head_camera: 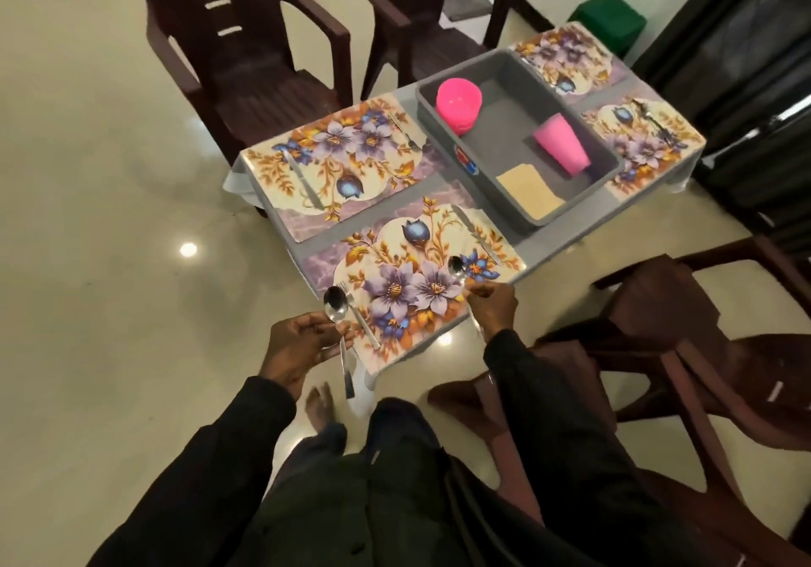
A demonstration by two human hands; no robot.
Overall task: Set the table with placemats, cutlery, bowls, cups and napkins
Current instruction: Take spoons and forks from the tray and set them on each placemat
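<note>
Several floral placemats lie on the small table; the nearest placemat (421, 285) carries a fork (360, 316) on its left and a knife (478, 235) on its right. My left hand (298, 342) holds a spoon (337, 307) by its handle at the mat's near left corner. My right hand (493, 303) pinches a second spoon (457, 269) over the mat's right side. A grey tub (610, 158) in the table's middle holds stacked pink bowls (458, 103), stacked pink cups (561, 143) lying on their side and beige napkins (529, 193).
The far left placemat (338, 162) has a knife (305, 180) and a fork (403, 132). Dark plastic chairs stand behind the table (245, 61) and at my right (684, 347). A green box (612, 20) sits on the floor beyond.
</note>
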